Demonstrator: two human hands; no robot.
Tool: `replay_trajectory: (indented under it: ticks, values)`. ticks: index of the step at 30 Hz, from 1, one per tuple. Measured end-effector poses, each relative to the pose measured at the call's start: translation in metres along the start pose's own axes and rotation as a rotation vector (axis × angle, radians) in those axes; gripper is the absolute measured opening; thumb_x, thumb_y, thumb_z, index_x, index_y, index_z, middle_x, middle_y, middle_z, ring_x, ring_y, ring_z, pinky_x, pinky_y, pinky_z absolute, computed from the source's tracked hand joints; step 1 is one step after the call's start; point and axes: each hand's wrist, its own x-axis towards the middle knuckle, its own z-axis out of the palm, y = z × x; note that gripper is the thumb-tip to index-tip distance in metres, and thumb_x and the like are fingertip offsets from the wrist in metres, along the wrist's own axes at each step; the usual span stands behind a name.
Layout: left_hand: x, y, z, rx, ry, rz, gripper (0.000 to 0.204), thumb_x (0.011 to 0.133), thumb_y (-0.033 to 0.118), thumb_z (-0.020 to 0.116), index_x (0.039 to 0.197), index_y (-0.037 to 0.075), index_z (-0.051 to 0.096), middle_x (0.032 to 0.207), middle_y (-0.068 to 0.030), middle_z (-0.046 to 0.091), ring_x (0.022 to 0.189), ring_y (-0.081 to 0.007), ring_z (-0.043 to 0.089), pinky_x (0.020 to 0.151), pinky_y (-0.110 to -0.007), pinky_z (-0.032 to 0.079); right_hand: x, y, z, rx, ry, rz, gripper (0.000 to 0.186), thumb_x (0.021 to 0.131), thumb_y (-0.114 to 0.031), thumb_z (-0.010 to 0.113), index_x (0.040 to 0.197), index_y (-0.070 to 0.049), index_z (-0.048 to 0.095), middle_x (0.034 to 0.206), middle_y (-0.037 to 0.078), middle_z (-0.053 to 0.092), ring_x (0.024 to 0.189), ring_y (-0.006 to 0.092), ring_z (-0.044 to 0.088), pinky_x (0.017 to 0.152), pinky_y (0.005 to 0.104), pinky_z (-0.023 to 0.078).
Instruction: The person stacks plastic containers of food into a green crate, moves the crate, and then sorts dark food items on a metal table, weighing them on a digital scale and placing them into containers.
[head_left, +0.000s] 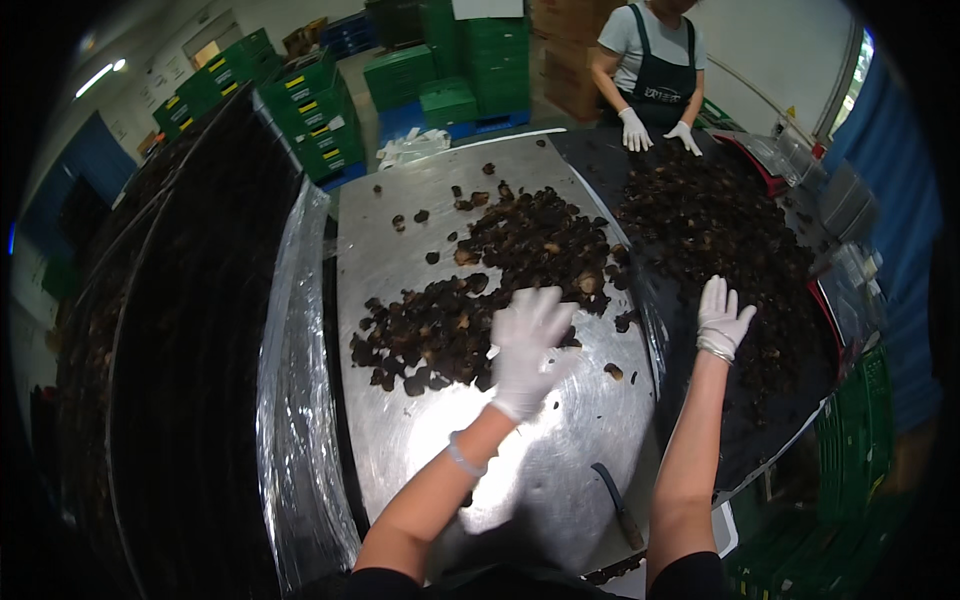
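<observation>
My left hand (pixel 530 345), in a white glove and slightly blurred, is over the near edge of a pile of dark brown mushroom-like pieces (pixel 430 330) on a shiny metal tabletop (pixel 400 440). Its fingers are spread, and I cannot tell whether they touch the pieces. My right hand (pixel 724 318), gloved too, reaches to a second heap of similar pieces (pixel 765 280) on a black surface (pixel 700 430) to the right. The fingers there are apart and nothing shows in them.
A curved knife (pixel 618 505) lies at the metal table's near right. Across the black surface stands a co-worker (pixel 655 70), gloved hands at the heap. Tall dark racks (pixel 200 350) and clear plastic film (pixel 300 400) line the left. Green crates (pixel 315 120) are stacked behind.
</observation>
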Motion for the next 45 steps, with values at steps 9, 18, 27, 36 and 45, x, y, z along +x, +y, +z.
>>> replay_trajectory:
  ticks: [9, 18, 27, 36, 45]
  values:
    - [-0.136, -0.278, -0.068, 0.401, 0.329, -0.587, 0.043, 0.091, 0.022, 0.049, 0.130, 0.004, 0.046, 0.135, -0.0238, 0.042, 0.126, -0.0409, 0.035, 0.106, -0.045, 0.027, 0.000, 0.181, -0.043, -1.529, -0.724, -0.248, 0.053, 0.090, -0.049, 0.045, 0.128, -0.012, 0.052, 0.136, 0.014, 0.045, 0.128, 0.0349, 0.036, 0.105, 0.0473, 0.028]
    - [-0.065, -0.244, 0.008, -0.020, 0.172, -0.511, 0.037, 0.093, 0.019, 0.047, 0.126, 0.003, 0.052, 0.132, -0.0177, 0.048, 0.127, -0.0307, 0.040, 0.108, -0.038, 0.026, 0.064, 0.244, -0.059, -1.959, -0.797, -0.425, 0.046, 0.087, -0.052, 0.050, 0.123, -0.024, 0.057, 0.128, 0.013, 0.051, 0.121, 0.0342, 0.043, 0.103, 0.0407, 0.034]
    - [-0.016, -0.178, 0.093, -0.435, 0.315, -0.497, 0.041, 0.094, 0.023, 0.049, 0.131, 0.006, 0.047, 0.134, -0.0136, 0.046, 0.127, -0.0293, 0.039, 0.107, -0.037, 0.026, -0.030, 0.249, -0.066, -1.514, -1.009, -0.024, 0.045, 0.086, -0.035, 0.062, 0.123, -0.012, 0.056, 0.124, 0.013, 0.053, 0.118, 0.0263, 0.048, 0.101, 0.0339, 0.035]
    - [-0.017, -0.164, 0.089, -0.766, 0.401, -0.665, 0.036, 0.092, 0.021, 0.052, 0.119, -0.004, 0.054, 0.129, -0.0143, 0.050, 0.122, -0.0248, 0.043, 0.105, -0.034, 0.028, -0.097, 0.267, -0.064, -1.033, -0.543, 0.262, 0.045, 0.085, -0.023, 0.065, 0.124, -0.002, 0.053, 0.123, 0.008, 0.055, 0.114, 0.0160, 0.049, 0.098, 0.0273, 0.037]
    - [-0.014, -0.111, 0.031, -0.497, 0.131, -0.407, 0.028, 0.090, 0.015, 0.055, 0.114, 0.003, 0.061, 0.126, -0.0145, 0.054, 0.122, -0.0266, 0.045, 0.106, -0.036, 0.029, -0.158, 0.234, -0.060, -0.822, -0.341, 0.225, 0.036, 0.092, -0.021, 0.053, 0.123, -0.002, 0.054, 0.126, 0.007, 0.053, 0.119, 0.0138, 0.045, 0.102, 0.0254, 0.030]
